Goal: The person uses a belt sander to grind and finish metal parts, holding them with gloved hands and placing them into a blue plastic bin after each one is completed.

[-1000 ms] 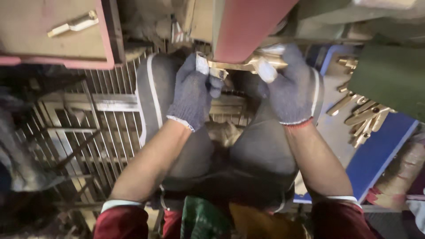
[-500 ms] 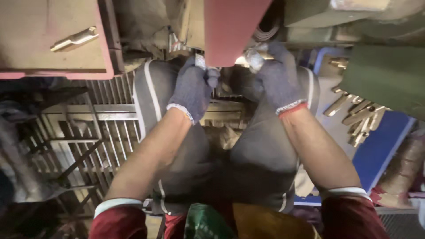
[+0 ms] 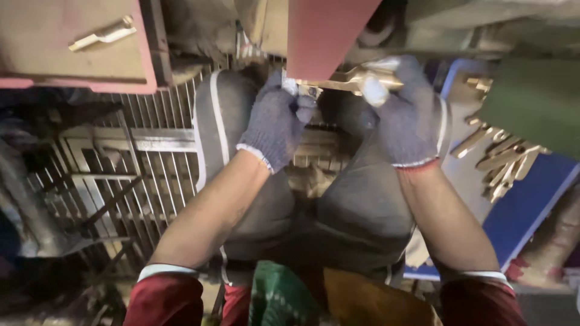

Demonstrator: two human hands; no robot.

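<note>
A: Reading from the left — what lies on the red-edged tray (image 3: pixel 72 84)?

B: One brass piece (image 3: pixel 103 34), long and slim, set apart from the work. Below it runs a metal grille (image 3: pixel 145 175).

A: And at centre?

B: The left hand (image 3: pixel 275 124), in a grey knit glove, is closed on the near end of a brass part (image 3: pixel 347 79) just under the red panel (image 3: pixel 323 33). The right hand (image 3: pixel 408 115), gloved alike, wraps the part's far end — so both hands grip the same single piece, held level above the person's knees.

A: How far along does the work appear?

B: Judged mid-way: one piece sits on the tray, one is in hand, and a heap of brass pieces (image 3: pixel 501 166) waits on the blue surface (image 3: pixel 531 205) at right (roughly ten, too overlapped to count exactly). Whether the held piece is finished cannot be told.

A: Totals?

B: Two gloved hands, one held part, one tray piece, one heap.
</note>
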